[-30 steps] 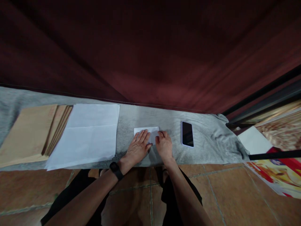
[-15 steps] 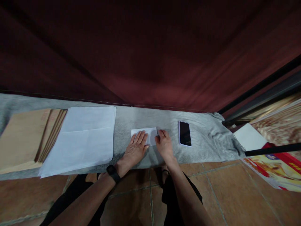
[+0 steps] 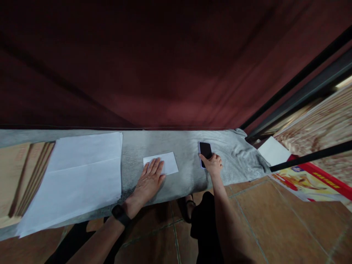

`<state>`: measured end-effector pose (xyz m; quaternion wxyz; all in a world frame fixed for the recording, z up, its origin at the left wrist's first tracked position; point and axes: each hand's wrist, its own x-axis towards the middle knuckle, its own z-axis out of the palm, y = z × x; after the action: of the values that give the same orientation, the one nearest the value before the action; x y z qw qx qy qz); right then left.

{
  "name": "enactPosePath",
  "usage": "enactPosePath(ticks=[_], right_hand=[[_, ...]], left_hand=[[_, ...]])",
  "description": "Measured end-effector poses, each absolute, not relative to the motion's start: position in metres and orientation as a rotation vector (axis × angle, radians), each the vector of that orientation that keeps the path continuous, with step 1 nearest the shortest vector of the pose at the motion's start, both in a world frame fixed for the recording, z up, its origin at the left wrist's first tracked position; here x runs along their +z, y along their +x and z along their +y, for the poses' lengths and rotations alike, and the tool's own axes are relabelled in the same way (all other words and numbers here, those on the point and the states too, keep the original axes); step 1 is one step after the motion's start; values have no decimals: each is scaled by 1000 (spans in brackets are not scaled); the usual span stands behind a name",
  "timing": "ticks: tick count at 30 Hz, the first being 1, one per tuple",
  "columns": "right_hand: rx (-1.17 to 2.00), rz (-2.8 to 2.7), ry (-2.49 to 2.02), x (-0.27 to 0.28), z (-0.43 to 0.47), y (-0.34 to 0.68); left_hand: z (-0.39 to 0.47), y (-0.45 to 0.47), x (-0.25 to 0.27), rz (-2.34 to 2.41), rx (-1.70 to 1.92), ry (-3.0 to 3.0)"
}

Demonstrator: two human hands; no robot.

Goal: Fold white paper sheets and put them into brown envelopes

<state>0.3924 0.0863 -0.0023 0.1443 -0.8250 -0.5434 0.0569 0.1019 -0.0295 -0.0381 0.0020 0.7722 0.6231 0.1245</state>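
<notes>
A small folded white paper (image 3: 171, 163) lies flat on the grey cloth. My left hand (image 3: 150, 179) rests on its left part, palm down with fingers stretched out. To the right, my right hand (image 3: 213, 164) grips the lower end of a phone (image 3: 205, 148) with a dark screen and a pale purple case. The thumb is at the phone's left side and the curled fingers are at its right, and the phone still lies on the cloth.
White sheets (image 3: 82, 172) are stacked at the left, beside several brown paper envelopes (image 3: 13, 176). The grey cloth (image 3: 187, 143) covers a narrow surface below a dark red curtain (image 3: 165, 73). At the right are a black bar (image 3: 310, 157), a white card (image 3: 273, 150) and a red-yellow box (image 3: 310, 181).
My right hand has left the folded paper and moved right onto the phone, taking hold of it. My left hand stays on the paper. The view has shifted to the right.
</notes>
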Motion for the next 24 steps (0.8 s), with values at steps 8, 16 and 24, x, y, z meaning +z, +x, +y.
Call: enactPosePath(ticks=[8, 16, 24], right_hand=[[274, -1547, -2441, -1, 101, 396], [272, -1597, -2425, -3, 103, 401], [227, -1626, -2420, -4, 102, 399]], left_hand=[[-29, 101, -40, 1954, 355, 2429], [-27, 106, -36, 1997, 289, 2413], [-26, 108, -36, 2006, 278, 2384]])
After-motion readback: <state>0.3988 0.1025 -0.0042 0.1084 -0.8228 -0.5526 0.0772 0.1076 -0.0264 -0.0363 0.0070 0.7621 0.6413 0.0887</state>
